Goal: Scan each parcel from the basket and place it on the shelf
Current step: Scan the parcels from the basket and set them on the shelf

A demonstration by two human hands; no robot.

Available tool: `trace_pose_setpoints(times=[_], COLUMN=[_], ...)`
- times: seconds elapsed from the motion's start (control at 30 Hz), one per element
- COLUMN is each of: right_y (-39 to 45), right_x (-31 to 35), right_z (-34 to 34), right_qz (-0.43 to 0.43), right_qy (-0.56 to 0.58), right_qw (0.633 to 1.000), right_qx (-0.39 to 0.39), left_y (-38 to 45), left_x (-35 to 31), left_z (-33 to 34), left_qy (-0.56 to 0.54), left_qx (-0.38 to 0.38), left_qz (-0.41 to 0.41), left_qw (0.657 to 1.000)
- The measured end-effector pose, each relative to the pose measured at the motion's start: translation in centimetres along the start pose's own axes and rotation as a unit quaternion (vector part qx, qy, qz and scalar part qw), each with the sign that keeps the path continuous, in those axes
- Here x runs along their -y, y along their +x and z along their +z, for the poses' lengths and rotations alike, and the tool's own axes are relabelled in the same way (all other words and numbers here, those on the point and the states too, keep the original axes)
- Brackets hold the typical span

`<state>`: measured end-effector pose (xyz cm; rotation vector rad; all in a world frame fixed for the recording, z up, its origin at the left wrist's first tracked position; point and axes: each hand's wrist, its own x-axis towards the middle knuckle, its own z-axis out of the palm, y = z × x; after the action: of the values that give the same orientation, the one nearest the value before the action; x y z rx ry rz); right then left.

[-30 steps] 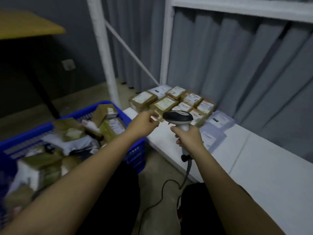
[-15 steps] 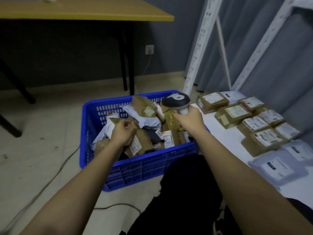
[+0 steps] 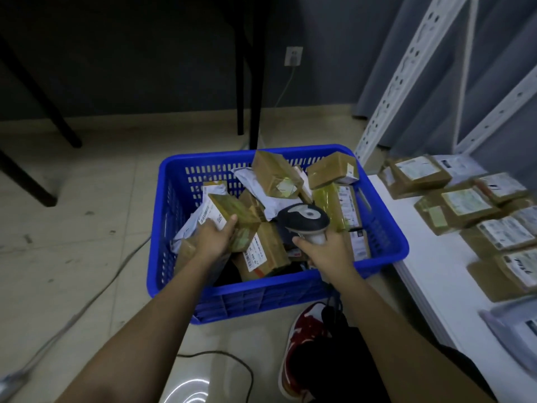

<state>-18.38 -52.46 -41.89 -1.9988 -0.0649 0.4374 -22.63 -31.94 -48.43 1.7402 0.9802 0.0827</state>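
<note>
A blue plastic basket [image 3: 386,228] stands on the floor, piled with several brown boxes and white mailer bags. Inside it, my left hand [image 3: 212,239] grips a brown parcel [image 3: 232,213] with a white barcode label at its upper left corner. My right hand [image 3: 328,254] holds a black and grey barcode scanner [image 3: 303,218] by its handle, head pointing over the basket's middle. To the right, the white shelf board [image 3: 430,269] carries several labelled brown parcels [image 3: 462,205] in rows.
White perforated shelf posts [image 3: 406,74] rise at the right before grey curtains. Black table legs [image 3: 250,82] stand behind the basket. Cables [image 3: 96,295] trail over the tiled floor at the left and near my red shoe [image 3: 302,338].
My view swung from the shelf to the basket. My left hand went down into the basket and took hold of a brown parcel. The scanner in my right hand came over the basket.
</note>
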Motion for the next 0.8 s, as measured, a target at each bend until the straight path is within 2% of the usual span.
trace_pose_setpoints(times=[0.07, 0.2, 0.33, 0.43, 0.57, 0.8], right_y=[0.5, 1.1, 1.4, 1.5, 1.6, 1.7], right_x=[-0.4, -0.7, -0.7, -0.4, -0.2, -1.7], right_z=[0.1, 0.3, 0.4, 0.4, 0.2, -0.4], right_qz=[0.005, 0.010, 0.012, 0.021, 0.048, 0.086], right_qy=[0.005, 0.018, 0.046, 0.074, 0.114, 0.154], right_qw=[1.000, 1.000, 0.999, 0.997, 0.992, 0.984], right_qx=[-0.004, -0.009, -0.011, -0.024, -0.035, -0.034], left_y=[0.6, 0.7, 0.8, 0.4, 0.5, -1.5], left_x=[0.2, 0.1, 0.2, -0.5, -0.3, -1.5], left_z=[0.5, 1.2, 1.6, 1.1, 1.6, 5.0], left_qy=[0.032, 0.006, -0.170, -0.208, -0.206, -0.104], left_qx=[-0.028, -0.052, -0.030, -0.011, 0.064, 0.191], left_qz=[0.018, 0.019, -0.010, -0.034, 0.016, 0.029], left_qw=[0.999, 0.998, 0.985, 0.977, 0.976, 0.976])
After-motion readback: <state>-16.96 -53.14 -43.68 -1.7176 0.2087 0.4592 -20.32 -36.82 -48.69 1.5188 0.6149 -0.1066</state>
